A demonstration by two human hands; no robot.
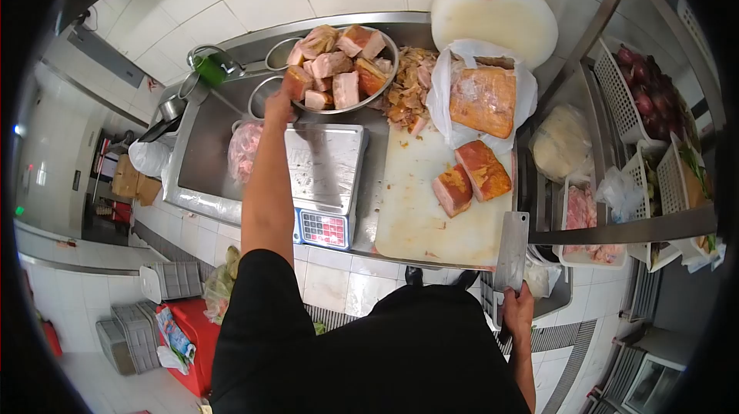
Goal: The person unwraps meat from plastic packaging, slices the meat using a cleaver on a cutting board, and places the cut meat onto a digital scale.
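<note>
My left hand point(280, 105) is closed at the left rim of a round metal bowl point(394, 68); its fingertips are partly hidden. Chunks of pork with browned skin point(332, 65) fill the bowl. Just below the bowl is a digital scale point(327, 160) with a steel plate. My right hand point(517, 306) grips the handle of a cleaver point(510, 248), its broad blade upright by the cutting board's right edge. Two browned pork blocks point(466, 178) lie on the white cutting board point(416, 214). Behind them a larger pork slab point(483, 100) sits on a white plastic bag point(443, 110).
Brown meat scraps point(412, 83) are heaped at the board's back left. A sink point(208, 160) lies left, with a bag of pink meat point(246, 148). A metal shelf rail point(631, 231) and baskets of red onions point(643, 87) stand right. A round white board point(493, 25) leans behind.
</note>
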